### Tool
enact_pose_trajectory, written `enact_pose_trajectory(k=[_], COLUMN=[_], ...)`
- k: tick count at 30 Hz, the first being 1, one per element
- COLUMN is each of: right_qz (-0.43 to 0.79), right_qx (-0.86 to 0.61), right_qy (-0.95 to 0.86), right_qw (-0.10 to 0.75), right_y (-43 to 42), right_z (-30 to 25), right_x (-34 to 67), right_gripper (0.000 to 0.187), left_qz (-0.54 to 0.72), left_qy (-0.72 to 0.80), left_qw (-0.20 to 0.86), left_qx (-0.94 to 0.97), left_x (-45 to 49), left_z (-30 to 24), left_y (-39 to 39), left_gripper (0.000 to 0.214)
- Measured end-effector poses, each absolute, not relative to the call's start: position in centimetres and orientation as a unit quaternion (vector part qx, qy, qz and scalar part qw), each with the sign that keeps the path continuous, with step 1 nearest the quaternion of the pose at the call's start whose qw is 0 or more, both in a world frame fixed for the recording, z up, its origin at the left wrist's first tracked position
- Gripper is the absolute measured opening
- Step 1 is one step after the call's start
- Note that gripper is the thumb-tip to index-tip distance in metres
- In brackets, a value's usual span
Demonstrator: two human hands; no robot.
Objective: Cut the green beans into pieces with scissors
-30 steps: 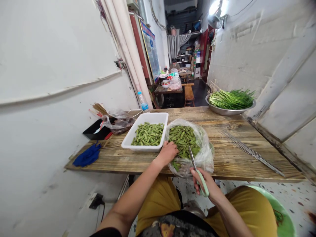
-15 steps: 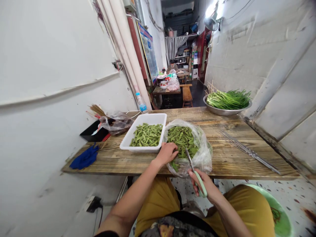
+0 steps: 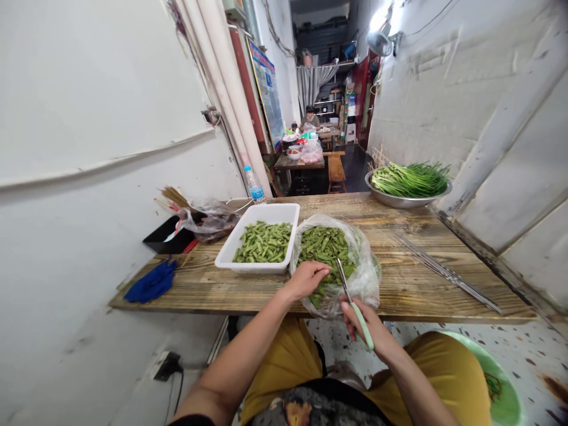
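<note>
My right hand (image 3: 364,324) is closed round the pale green handles (image 3: 362,326) of a pair of scissors, whose metal blades point up and away over an open clear plastic bag (image 3: 367,260). Green edamame pods (image 3: 326,244) fill the bag. Over its near left side my left hand (image 3: 308,279) has thumb and fingers pinched together, left of the blades. A pod seems to be at its fingertips, mostly hidden among the others. Just left of the bag, a white plastic tub (image 3: 224,255) holds more pods (image 3: 264,242).
On the wooden table (image 3: 399,284) lie metal skewers (image 3: 448,275) and a blue cloth (image 3: 151,283). A steel bowl of green stalks (image 3: 408,201) stands back right, a water bottle (image 3: 254,186) at the back, a black box (image 3: 166,236) left. A green basin (image 3: 506,378) sits on the floor. A person (image 3: 309,118) sits far behind.
My left hand has moved a little right, from the pods at the bag's left side toward the blades, its fingers now pinched. The scissors have shifted slightly right.
</note>
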State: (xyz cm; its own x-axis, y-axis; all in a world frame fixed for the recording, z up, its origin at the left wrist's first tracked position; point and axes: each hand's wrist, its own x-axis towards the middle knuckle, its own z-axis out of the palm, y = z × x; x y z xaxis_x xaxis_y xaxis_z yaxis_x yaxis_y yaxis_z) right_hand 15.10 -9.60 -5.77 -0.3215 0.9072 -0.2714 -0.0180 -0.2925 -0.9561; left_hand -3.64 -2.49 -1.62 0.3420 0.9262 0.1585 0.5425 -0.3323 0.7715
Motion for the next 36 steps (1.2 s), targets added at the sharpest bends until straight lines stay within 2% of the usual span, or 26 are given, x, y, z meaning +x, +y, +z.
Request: enact_pose_trajectory(k=[8,12,25,36], right_qz=[0.647,0.636,0.609,0.62], right_qx=[-0.455,-0.458,-0.445,-0.459], right_qy=[-0.489,-0.499,-0.544,-0.532], right_qw=[0.367,0.37,0.367,0.349], right_y=[-9.5,-9.2,-8.5,-8.6], right_z=[-5.0,-5.0,-5.7,-5.2], right_x=[15.0,15.0,15.3,15.2], right_gripper=[0.04,0.04,0.033,0.038], left_qz=[0.368,0.398,0.407,0.416], left_qy=[0.503,0.492,0.484,0.477], left_qw=[0.504,0.559,0.583,0.598], left_qx=[0.598,0.535,0.51,0.492], left_x=[-2.0,-1.7,-1.6,-1.0], left_z=[-2.5,-2.8,-2.9,-2.5], left_y=[-3.3,-3.4,-3.6,-4.2], left_gripper=[0.037,0.04,0.034,0.03])
